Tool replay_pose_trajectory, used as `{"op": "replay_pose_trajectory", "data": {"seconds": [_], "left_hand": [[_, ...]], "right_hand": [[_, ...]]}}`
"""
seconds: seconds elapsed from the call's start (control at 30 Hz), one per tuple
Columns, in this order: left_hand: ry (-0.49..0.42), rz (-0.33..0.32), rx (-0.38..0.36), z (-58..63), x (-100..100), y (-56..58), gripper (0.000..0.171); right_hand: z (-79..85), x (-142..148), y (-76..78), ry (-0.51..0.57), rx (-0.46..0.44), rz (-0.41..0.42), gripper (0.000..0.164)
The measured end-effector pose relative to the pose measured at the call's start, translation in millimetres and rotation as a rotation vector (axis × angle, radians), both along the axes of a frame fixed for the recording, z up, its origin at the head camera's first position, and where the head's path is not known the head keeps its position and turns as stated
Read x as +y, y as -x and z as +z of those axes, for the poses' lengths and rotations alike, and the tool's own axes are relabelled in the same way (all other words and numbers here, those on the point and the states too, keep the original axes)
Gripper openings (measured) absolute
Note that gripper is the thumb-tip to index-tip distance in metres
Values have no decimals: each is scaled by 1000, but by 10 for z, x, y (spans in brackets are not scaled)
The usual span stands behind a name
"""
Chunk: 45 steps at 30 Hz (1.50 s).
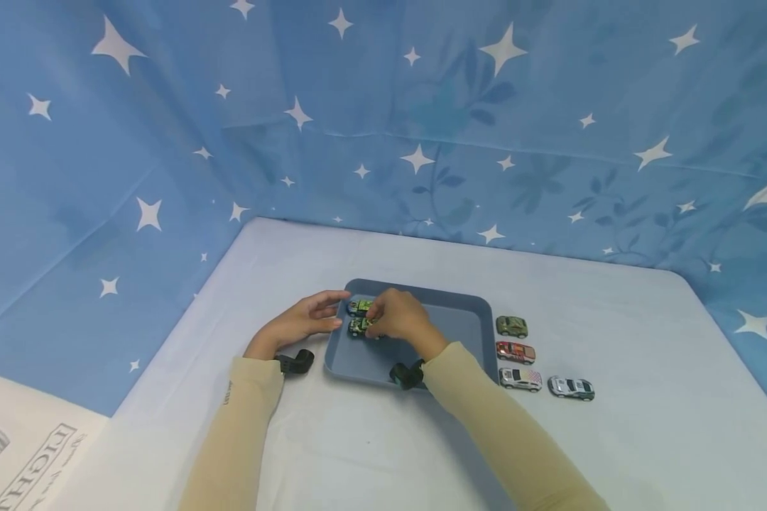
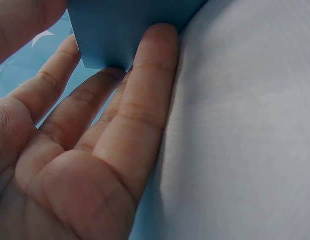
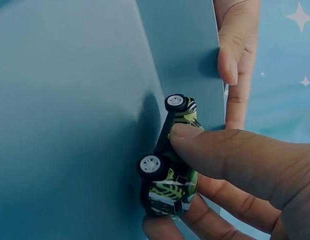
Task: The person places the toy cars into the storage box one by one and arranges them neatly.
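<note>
My right hand [image 1: 401,314] pinches a black-and-green patterned toy car [image 1: 358,327] over the left part of a blue-grey tray [image 1: 371,366]. In the right wrist view the thumb presses the side of this toy car [image 3: 171,192], with fingers beneath it and its white-hubbed wheels facing the tray floor. Just behind it, a green-and-blue toy car [image 1: 358,307] is in the tray's far left corner, partly covered by the right fingers. My left hand [image 1: 302,321] touches the tray's left side with extended fingers; the left wrist view shows fingertips against the tray's outer wall [image 2: 119,35].
Right of the tray stand a green toy car [image 1: 512,326], a red toy car [image 1: 515,352] and a white toy car [image 1: 520,379] in a column. A silver-and-dark toy car [image 1: 571,388] is farther right. A blue star-patterned curtain [image 1: 358,191] borders the white table [image 1: 332,440].
</note>
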<state>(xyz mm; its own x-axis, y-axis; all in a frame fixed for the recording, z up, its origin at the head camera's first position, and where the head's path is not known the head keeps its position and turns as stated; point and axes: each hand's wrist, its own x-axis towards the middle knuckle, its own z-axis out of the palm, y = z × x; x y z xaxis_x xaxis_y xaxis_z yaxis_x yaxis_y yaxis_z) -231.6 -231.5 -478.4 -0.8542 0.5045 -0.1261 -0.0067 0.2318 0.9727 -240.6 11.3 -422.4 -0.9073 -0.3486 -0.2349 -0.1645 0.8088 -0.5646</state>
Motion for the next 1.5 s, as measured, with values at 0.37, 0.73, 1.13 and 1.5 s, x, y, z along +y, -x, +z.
{"op": "replay_pose_trajectory", "data": {"seconds": [0.37,0.73,1.13,1.5], "left_hand": [[-1,-6,-7,17,26,-12,68],[15,-9,3,12,15,17,68],[10,0,3,26,18,-4,67],[41,10,5,36,24,-12,67]], "right_hand": [[-20,-115,21,-115,44,50,28],[72,-70,3,-80,69,58,31],[73,323,32,234,-80,170,31],[73,599,-40,416,-265,212,44]]}}
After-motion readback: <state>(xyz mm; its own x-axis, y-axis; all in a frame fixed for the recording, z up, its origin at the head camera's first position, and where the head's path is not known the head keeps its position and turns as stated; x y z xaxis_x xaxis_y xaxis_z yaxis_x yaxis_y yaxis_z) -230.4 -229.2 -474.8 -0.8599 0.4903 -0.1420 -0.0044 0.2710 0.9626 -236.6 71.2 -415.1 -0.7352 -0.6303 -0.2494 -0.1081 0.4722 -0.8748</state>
